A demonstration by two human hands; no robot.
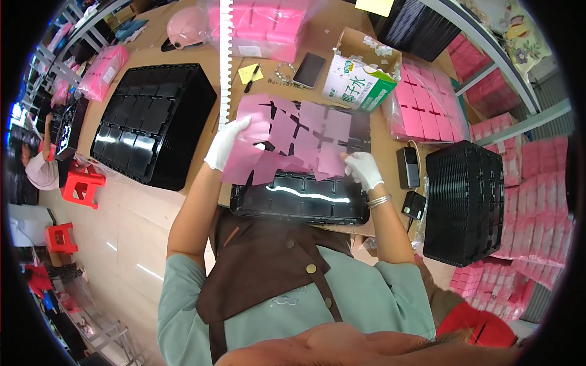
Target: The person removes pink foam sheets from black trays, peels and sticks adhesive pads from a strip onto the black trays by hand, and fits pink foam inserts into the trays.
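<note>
A thin, see-through pink plastic sheet [278, 137] with cut-outs spans the space between my hands, rumpled and partly lifted. My left hand [227, 144], in a white glove, grips its left side. At its right lower corner my right hand [364, 170], gloved in white too, pinches the edge. Beneath the sheet lies a black plastic tray [305, 207] with moulded compartments; the sheet hides its far part. Whether the sheet touches the tray everywhere, I cannot tell.
Black tray stacks stand at left [140, 122] and right [465, 201]. Beyond the sheet lie a phone [309, 70], a pen [252, 78] on yellow paper, and a white-green carton [360, 76]. Pink bagged sheets [424, 100] sit to the right. A white toothed strip [226, 61] runs away from my left hand.
</note>
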